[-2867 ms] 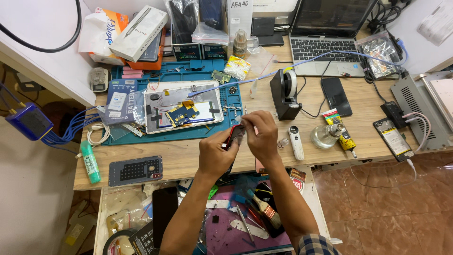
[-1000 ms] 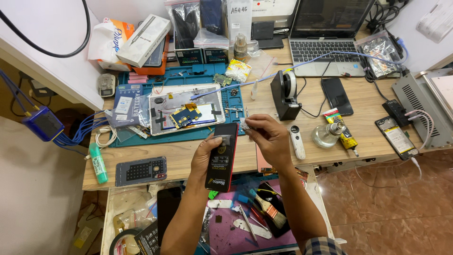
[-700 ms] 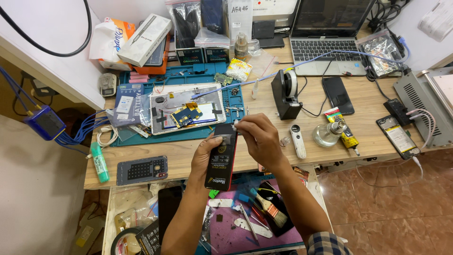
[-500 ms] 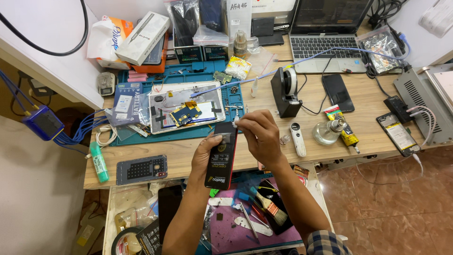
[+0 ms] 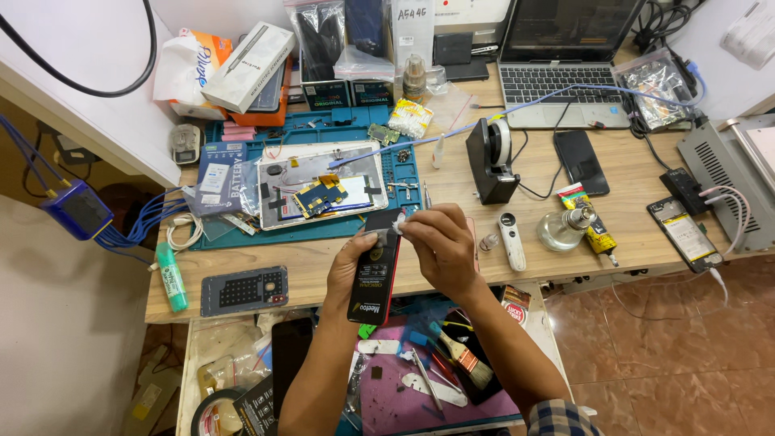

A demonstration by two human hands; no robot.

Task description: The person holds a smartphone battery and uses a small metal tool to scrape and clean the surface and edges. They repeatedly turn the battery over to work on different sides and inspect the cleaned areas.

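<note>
My left hand (image 5: 349, 270) grips a slim black phone battery with a red edge (image 5: 374, 276), held upright over the front edge of the wooden bench. My right hand (image 5: 436, 246) pinches a small white scrap (image 5: 396, 225) against the battery's top end. Just beyond my hands lies an opened tablet (image 5: 319, 192) with a yellow-and-blue board, on a teal work mat (image 5: 401, 176).
A black tape dispenser (image 5: 489, 160), a dark phone (image 5: 580, 161), a glass bottle (image 5: 562, 227) and a laptop (image 5: 565, 69) sit to the right. A green marker (image 5: 170, 277) and grey keypad part (image 5: 244, 290) lie left. An open drawer (image 5: 420, 371) with brushes and tools is below.
Earlier both hands were closed together on a small item; the battery has since come up in my left hand, and my right hand has moved to its top end.
</note>
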